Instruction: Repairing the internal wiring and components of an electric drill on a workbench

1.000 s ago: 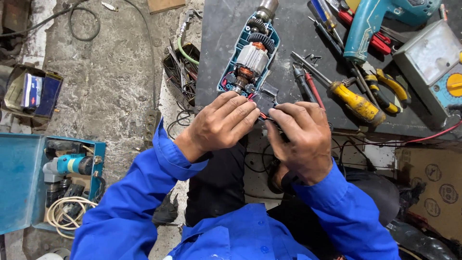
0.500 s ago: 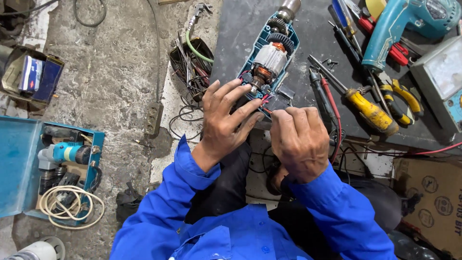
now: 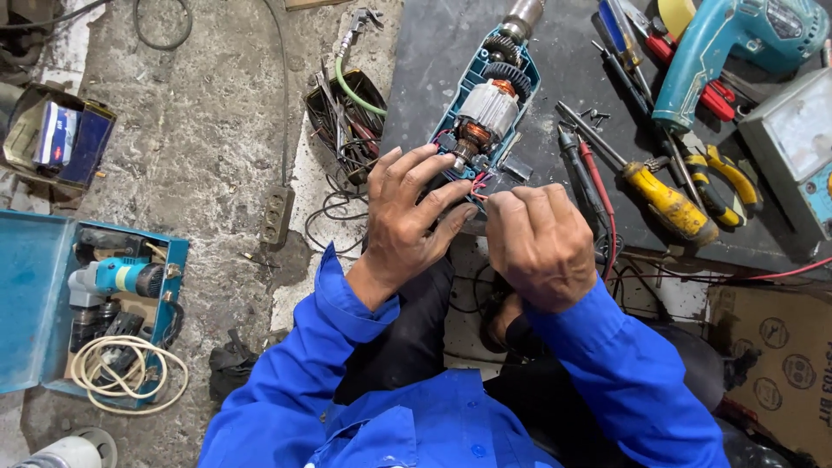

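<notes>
Opened drill (image 3: 487,113) sits near the desk's (image 3: 555,78) left edge, motor exposed. Left hand (image 3: 407,217) lies spread over its handle end; right hand (image 3: 539,247) pinches the red wires (image 3: 477,184) there. Yellow screwdriver (image 3: 667,204) lies just right, a teal drill (image 3: 737,43) at the far right corner.

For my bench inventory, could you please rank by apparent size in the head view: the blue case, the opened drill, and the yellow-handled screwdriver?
Largest to smallest:
1. blue case
2. opened drill, partly hidden by the left hand and right hand
3. yellow-handled screwdriver
</notes>
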